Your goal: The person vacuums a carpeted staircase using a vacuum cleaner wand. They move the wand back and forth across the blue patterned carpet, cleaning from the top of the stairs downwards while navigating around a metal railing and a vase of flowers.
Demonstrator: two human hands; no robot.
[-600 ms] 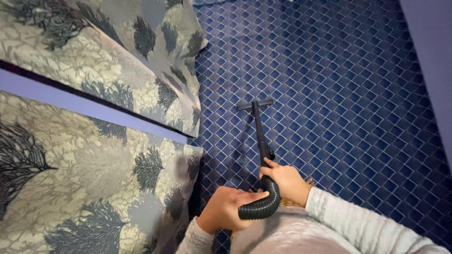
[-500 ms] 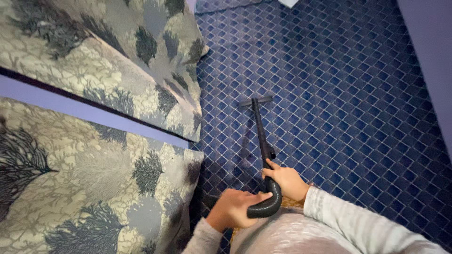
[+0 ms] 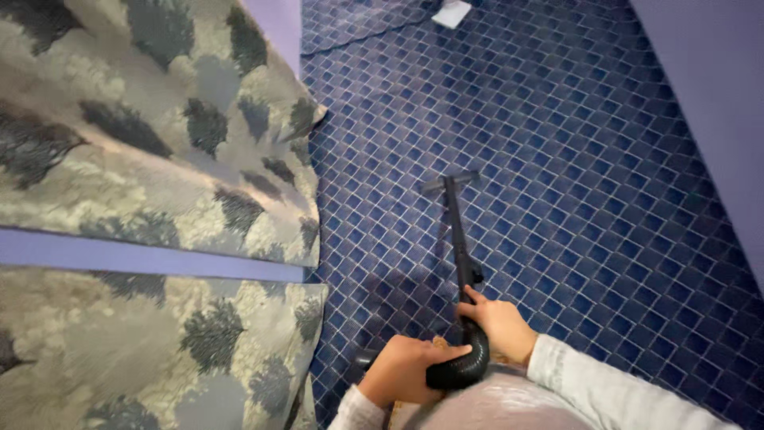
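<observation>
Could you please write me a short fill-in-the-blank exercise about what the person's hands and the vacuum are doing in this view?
1. The right hand grips the black vacuum wand near its ______ end.
2. The left hand holds the ribbed black ______, which curves toward the body.
3. The nozzle rests on the ______ carpet with a diamond pattern.
4. The patterned bedspreads lie to the person's ______.

Missing words: upper; hose; blue; left
</observation>
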